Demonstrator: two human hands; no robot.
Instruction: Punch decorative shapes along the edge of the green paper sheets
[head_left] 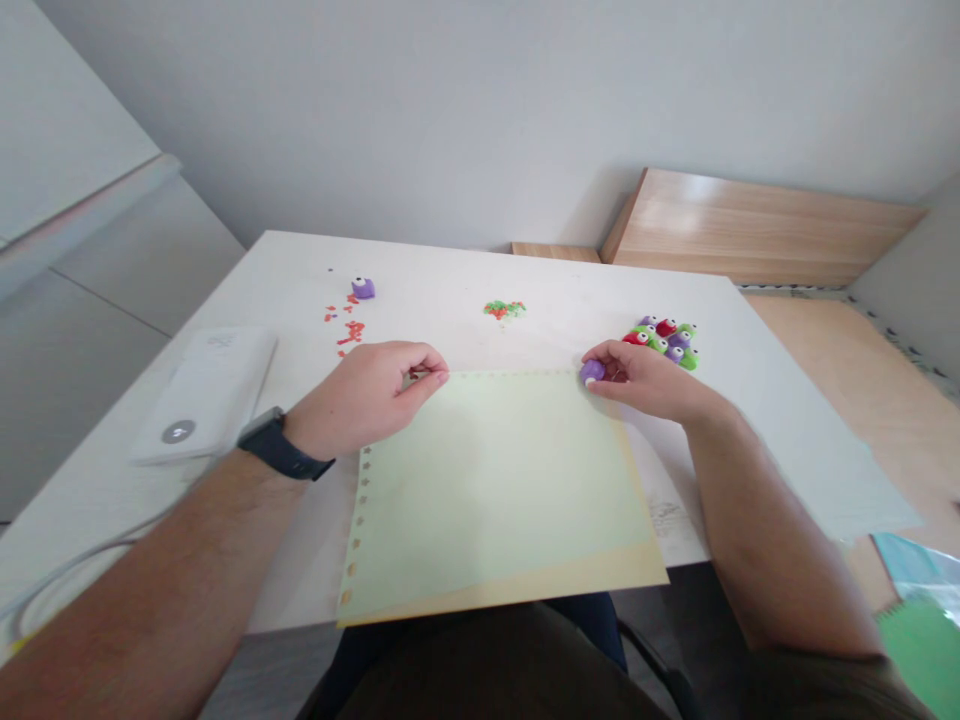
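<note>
A pale green-yellow sheet of paper lies in front of me, its front edge over the table's edge. Small holes, some star-shaped, run along its left and top edges. My left hand, a dark watch on its wrist, is closed in a pinch at the top edge near the left corner; whatever is between its fingertips is hidden. At the top right corner, my right hand grips a small purple googly-eyed piece between thumb and fingers. Just behind that hand sits a cluster of red, green and purple googly-eyed pieces.
Another purple googly-eyed piece stands at the back left beside scattered orange-red paper bits. Green and red bits form a small pile at the back middle. A white box-like device with a cable lies left, on the white table.
</note>
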